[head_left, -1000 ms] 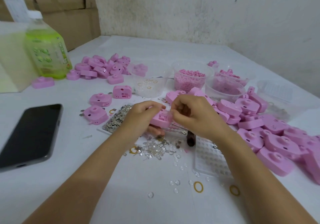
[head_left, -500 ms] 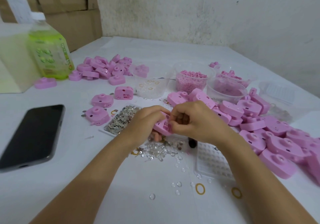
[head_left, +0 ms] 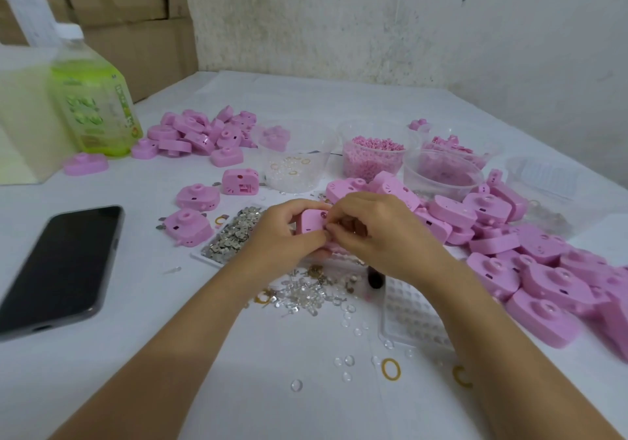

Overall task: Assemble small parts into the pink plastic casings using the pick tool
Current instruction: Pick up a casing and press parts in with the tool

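My left hand [head_left: 285, 232] grips a pink plastic casing [head_left: 310, 220] just above the table's middle. My right hand [head_left: 377, 232] has its fingers curled against the casing's right edge, pinching something too small to make out. A dark pick tool [head_left: 375, 278] pokes out below my right hand, its upper part hidden. Small metal parts [head_left: 234, 232] fill a flat tray left of my hands. Clear lenses and metal bits [head_left: 306, 293] lie scattered below them.
Pink casings are heaped at the right [head_left: 543, 269] and back left [head_left: 204, 132]. Clear tubs [head_left: 373, 155] of pink pieces stand behind my hands. A phone [head_left: 57, 269] lies at the left, a green bottle [head_left: 93, 99] behind it. A clear blister tray [head_left: 411, 317] sits under my right forearm.
The casing has been turned in my left hand so a flat face points up. My right fingers stay pressed at its edge. The view has shifted slightly.
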